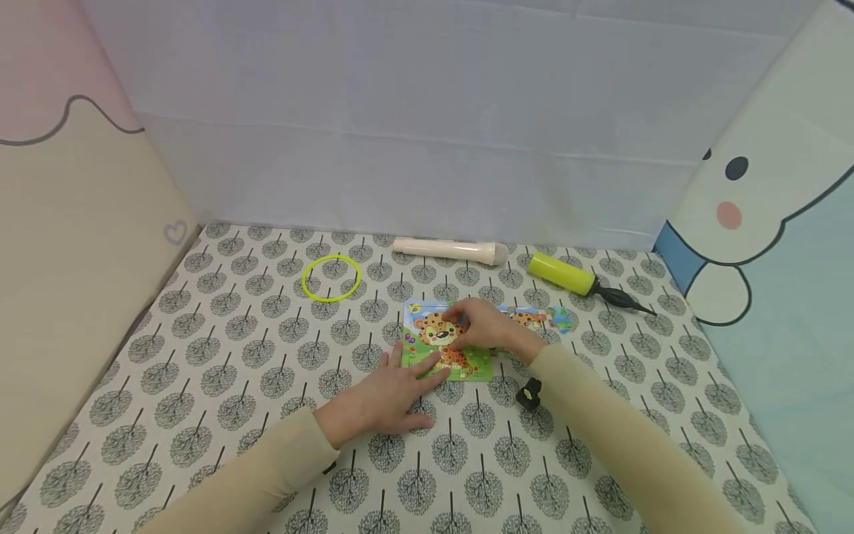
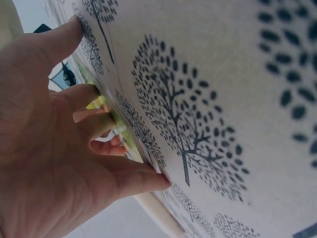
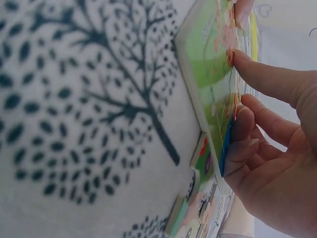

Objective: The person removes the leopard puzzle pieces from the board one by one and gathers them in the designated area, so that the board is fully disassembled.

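Note:
A jigsaw puzzle (image 1: 419,357) with a spotted leopard cub on green grass lies mid-table; its thick edge shows in the right wrist view. My right hand (image 1: 482,323) is over its right half, thumb and curled index finger pinching a small puzzle piece (image 3: 235,94) at the surface; the piece is mostly hidden. My left hand (image 1: 387,391) has its fingers spread, some resting on the puzzle's lower left part, with the thumb on the cloth. Loose puzzle pieces (image 1: 530,319) lie just right of the puzzle, partly behind my right wrist.
A yellow ring (image 1: 305,286) lies back left. A white stick-like thing with a wider clear end (image 1: 443,249) lies along the back, and a yellow hand pump (image 1: 563,274) with a black nozzle at back right. A small black object (image 1: 529,394) is beside my right sleeve. Cloth walls surround the table.

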Available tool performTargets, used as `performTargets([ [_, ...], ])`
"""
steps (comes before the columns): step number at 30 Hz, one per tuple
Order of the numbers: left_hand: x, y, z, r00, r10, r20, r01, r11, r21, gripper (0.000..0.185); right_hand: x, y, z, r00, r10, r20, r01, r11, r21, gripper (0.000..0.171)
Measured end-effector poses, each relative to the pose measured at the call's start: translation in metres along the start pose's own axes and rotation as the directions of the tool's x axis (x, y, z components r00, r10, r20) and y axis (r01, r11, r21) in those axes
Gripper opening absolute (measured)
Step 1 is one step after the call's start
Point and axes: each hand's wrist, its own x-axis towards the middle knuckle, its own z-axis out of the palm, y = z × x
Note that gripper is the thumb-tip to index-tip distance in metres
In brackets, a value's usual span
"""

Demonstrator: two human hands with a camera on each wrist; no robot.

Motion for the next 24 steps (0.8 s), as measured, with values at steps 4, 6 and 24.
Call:
performTargets([
  [4, 0.0000, -0.0001, -0.0003, 1.000, -0.003, 0.001, 0.003, 1.000, -0.006, 0.080, 0.0014, -0.0015, -0.0005, 1.000, 0.008, 0.002, -0.008, 1.000, -0.003, 0.053],
  [6, -0.0003, 0.0000, -0.0009, 1.000, -0.005, 0.004, 0.005, 1.000, -0.007, 0.080, 0.0016, -0.0024, -0.0005, 1.000, 0.013, 0.002, -0.013, 1.000, -0.005, 0.053],
  [24, -0.0008, 0.0009, -0.0011, 1.000, -0.011, 0.000, 0.011, 1.000, 0.004, 0.079, -0.0012, -0.0054, -0.0009, 1.000, 0.019, -0.013, -0.018, 0.997, 0.069, 0.053],
])
